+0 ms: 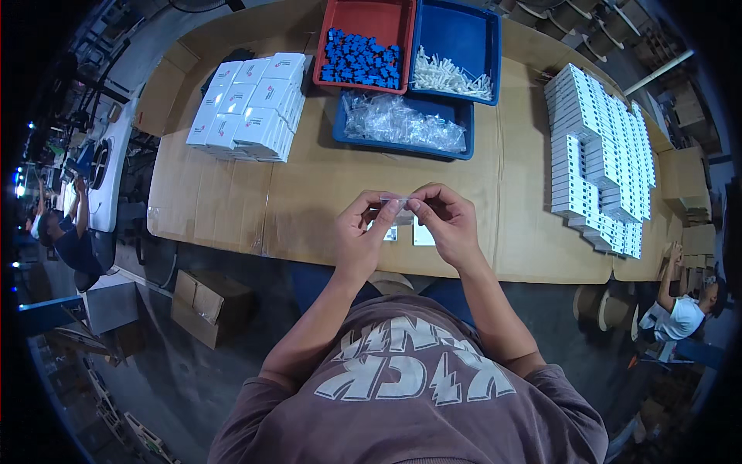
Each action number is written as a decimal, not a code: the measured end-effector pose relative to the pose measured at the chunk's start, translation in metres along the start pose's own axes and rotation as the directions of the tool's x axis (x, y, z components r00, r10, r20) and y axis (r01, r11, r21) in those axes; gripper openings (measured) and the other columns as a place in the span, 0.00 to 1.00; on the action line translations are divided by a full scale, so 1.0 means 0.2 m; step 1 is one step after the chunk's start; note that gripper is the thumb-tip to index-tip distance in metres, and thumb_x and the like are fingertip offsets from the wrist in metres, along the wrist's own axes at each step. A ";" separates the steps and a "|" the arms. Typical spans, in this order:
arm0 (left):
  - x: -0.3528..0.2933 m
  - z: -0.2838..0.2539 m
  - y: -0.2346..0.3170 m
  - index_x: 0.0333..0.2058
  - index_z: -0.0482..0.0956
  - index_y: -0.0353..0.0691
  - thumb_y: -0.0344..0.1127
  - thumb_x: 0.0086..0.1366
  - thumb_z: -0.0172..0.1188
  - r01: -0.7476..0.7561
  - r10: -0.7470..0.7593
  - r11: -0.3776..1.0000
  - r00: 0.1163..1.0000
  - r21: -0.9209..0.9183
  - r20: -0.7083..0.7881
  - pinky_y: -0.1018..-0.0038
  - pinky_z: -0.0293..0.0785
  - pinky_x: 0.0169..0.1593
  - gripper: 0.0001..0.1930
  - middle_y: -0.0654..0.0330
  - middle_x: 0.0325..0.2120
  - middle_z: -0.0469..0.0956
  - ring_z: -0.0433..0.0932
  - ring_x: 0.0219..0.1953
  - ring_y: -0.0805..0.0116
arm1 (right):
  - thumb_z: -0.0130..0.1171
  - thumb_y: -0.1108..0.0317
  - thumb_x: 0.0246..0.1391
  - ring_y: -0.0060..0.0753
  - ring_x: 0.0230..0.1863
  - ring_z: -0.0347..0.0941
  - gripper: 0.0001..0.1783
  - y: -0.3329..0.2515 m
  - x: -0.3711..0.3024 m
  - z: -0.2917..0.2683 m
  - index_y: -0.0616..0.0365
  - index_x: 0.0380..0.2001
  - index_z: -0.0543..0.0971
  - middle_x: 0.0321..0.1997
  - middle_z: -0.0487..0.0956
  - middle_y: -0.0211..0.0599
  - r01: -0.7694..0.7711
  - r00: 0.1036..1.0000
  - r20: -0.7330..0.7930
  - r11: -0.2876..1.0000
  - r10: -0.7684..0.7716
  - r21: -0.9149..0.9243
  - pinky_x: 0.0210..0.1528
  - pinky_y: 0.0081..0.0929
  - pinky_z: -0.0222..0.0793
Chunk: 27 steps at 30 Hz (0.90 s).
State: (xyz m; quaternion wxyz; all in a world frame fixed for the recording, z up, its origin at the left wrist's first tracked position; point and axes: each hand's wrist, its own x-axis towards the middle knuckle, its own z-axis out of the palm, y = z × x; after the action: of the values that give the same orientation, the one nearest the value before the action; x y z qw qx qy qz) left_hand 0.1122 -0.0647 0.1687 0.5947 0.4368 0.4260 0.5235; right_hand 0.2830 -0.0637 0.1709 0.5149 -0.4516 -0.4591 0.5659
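My left hand (362, 232) and my right hand (450, 226) meet above the near part of the table. Between them is a small clear plastic bag (403, 216), its top edge pinched by the thumbs and fingers of both hands. Whatever the bag holds, if anything, is too small to make out. Just beneath the hands lies a flat white box (422, 235) on the cardboard, partly covered by my fingers.
Beyond my hands, a blue tray (340, 139) holds clear bags. Behind it, a red tray (328, 46) has blue pieces and another blue tray (456, 31) white sticks. White boxes are stacked left (246, 104) and right (591, 155). Other people work at both sides.
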 end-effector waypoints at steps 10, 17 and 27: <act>-0.01 0.01 0.01 0.44 0.80 0.33 0.31 0.71 0.64 -0.033 0.033 0.999 0.999 -0.006 -0.020 0.81 0.73 0.46 0.08 0.65 0.36 0.81 0.78 0.40 0.81 | 0.64 0.73 0.64 0.16 0.35 0.72 0.07 -0.02 -0.01 0.01 0.62 0.43 0.79 0.37 0.80 0.28 -0.051 0.998 0.038 0.997 0.048 0.064 0.35 0.18 0.69; 0.00 0.00 -0.02 0.45 0.80 0.33 0.31 0.72 0.63 -0.108 0.107 0.990 0.994 0.087 0.014 0.81 0.73 0.46 0.08 0.65 0.39 0.79 0.77 0.40 0.81 | 0.64 0.75 0.63 0.15 0.40 0.73 0.06 -0.01 -0.01 0.03 0.62 0.42 0.79 0.38 0.78 0.26 -0.015 0.999 0.048 0.997 0.012 0.070 0.37 0.14 0.70; -0.01 0.00 0.00 0.45 0.80 0.30 0.32 0.72 0.64 -0.028 0.027 0.999 0.998 -0.023 -0.063 0.80 0.75 0.46 0.10 0.62 0.38 0.81 0.78 0.40 0.79 | 0.64 0.74 0.63 0.15 0.42 0.73 0.06 0.00 -0.01 0.01 0.62 0.42 0.80 0.39 0.78 0.26 -0.040 0.999 0.003 0.996 0.040 0.079 0.36 0.13 0.69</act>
State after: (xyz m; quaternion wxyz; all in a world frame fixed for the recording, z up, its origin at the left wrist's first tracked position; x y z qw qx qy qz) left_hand 0.1130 -0.0664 0.1692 0.5791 0.4189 0.4320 0.5500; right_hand 0.2806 -0.0667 0.1715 0.5204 -0.4396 -0.4276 0.5942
